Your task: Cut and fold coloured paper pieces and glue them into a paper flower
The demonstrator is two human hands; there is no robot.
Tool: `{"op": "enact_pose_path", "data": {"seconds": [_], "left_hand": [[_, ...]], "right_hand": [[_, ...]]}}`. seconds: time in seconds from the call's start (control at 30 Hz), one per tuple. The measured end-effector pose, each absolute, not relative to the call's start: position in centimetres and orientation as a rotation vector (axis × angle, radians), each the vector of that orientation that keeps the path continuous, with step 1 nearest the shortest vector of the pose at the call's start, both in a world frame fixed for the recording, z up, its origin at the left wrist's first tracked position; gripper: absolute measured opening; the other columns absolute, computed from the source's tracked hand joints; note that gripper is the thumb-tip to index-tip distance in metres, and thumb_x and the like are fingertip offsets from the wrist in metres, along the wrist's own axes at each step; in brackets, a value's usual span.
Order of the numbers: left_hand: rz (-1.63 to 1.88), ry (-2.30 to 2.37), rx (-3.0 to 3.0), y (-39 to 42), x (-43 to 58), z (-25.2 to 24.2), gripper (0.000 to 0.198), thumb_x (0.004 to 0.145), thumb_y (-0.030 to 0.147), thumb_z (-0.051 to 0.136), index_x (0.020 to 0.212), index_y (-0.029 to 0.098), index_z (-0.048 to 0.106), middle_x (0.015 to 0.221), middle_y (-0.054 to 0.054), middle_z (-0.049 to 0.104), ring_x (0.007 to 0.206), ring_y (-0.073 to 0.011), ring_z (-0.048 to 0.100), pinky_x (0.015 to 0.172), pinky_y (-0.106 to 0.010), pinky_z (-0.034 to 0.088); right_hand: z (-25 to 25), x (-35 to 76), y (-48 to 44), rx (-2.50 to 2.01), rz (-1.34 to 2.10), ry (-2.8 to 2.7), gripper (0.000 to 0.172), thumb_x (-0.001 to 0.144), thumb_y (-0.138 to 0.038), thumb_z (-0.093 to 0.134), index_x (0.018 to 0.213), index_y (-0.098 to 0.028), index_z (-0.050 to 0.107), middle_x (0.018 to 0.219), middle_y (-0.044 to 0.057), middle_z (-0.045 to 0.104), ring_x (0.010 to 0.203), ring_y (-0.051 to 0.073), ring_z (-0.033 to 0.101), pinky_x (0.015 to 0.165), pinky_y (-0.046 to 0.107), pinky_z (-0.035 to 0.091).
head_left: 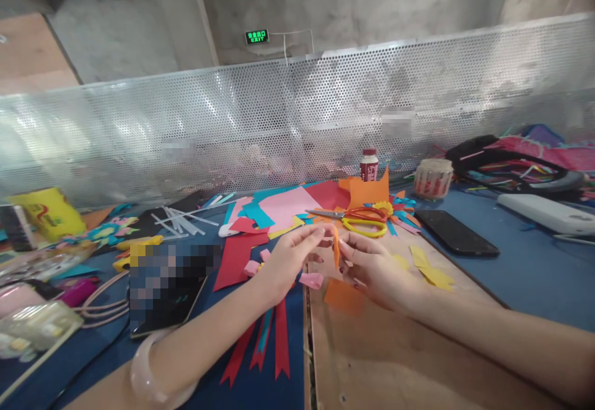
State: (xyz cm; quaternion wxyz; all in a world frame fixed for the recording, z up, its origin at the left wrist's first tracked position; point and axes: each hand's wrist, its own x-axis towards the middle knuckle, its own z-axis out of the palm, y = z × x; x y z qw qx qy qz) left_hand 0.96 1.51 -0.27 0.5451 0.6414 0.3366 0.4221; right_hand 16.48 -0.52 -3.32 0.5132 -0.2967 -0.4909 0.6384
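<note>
Between my two hands, over the wooden board (372, 348), stands a narrow orange paper strip (336, 249), seen nearly edge-on. My left hand (297, 258) pinches it from the left, thumb and forefinger at its upper end. From the right, my right hand (372, 267) grips its lower part with bent fingers. Partly behind my left hand lies a paper flower with pink loops (311, 280) and red ribbon tails (281, 342). An orange paper piece (344, 297) rests on the board below my hands. Just beyond them are scissors (365, 227) with red and yellow handles.
A black phone (458, 232) and white power bank (546, 211) lie right, near a glass jar (433, 178). Red paper (237, 261), glue sticks (176, 221) and another phone (171, 298) are left. A small bottle (369, 165) stands before the perforated metal screen (260, 131).
</note>
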Motion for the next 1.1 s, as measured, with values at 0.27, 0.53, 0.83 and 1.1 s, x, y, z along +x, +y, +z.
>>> {"op": "enact_pose_path", "data": {"seconds": [0.27, 0.53, 0.83, 1.1], "left_hand": [[0.923, 0.880, 1.648, 0.7, 1.1, -0.4, 0.028, 0.069, 0.036, 0.064, 0.091, 0.018, 0.063, 0.088, -0.005, 0.065, 0.081, -0.0180, 0.060, 0.071, -0.031, 0.048], [1.029, 0.986, 1.763, 0.8, 0.9, -0.1, 0.023, 0.074, 0.029, 0.057, 0.092, 0.019, 0.067, 0.095, -0.006, 0.068, 0.087, -0.0183, 0.061, 0.074, -0.028, 0.050], [1.018, 0.983, 1.674, 0.7, 1.1, -0.2, 0.037, 0.070, 0.029, 0.061, 0.105, 0.016, 0.060, 0.100, -0.008, 0.067, 0.093, -0.0206, 0.062, 0.079, -0.031, 0.051], [0.976, 0.994, 1.703, 0.4, 1.3, -0.8, 0.052, 0.070, 0.028, 0.060, 0.120, 0.020, 0.047, 0.089, -0.007, 0.068, 0.068, -0.0172, 0.063, 0.051, -0.024, 0.050]], "right_hand": [[-3.6, 16.5, -0.7, -0.687, 1.726, -1.188, 0.020, 0.069, -0.027, 0.065, 0.083, -0.017, 0.056, 0.062, -0.004, 0.052, 0.047, 0.005, 0.043, 0.046, 0.018, 0.031], [-2.8, 16.8, -1.0, -1.099, 1.186, -1.471, 0.032, 0.081, -0.046, 0.045, 0.078, -0.017, 0.059, 0.054, -0.001, 0.054, 0.044, 0.010, 0.047, 0.041, 0.022, 0.033], [-1.8, 17.0, -1.6, -1.076, 0.738, -1.600, 0.017, 0.080, -0.036, 0.050, 0.081, -0.021, 0.056, 0.070, 0.001, 0.057, 0.059, 0.012, 0.050, 0.052, 0.024, 0.040], [-2.7, 17.2, -0.8, -1.096, 1.008, -1.463, 0.022, 0.076, -0.039, 0.055, 0.072, -0.018, 0.059, 0.059, -0.003, 0.049, 0.046, 0.007, 0.039, 0.042, 0.021, 0.029]]}}
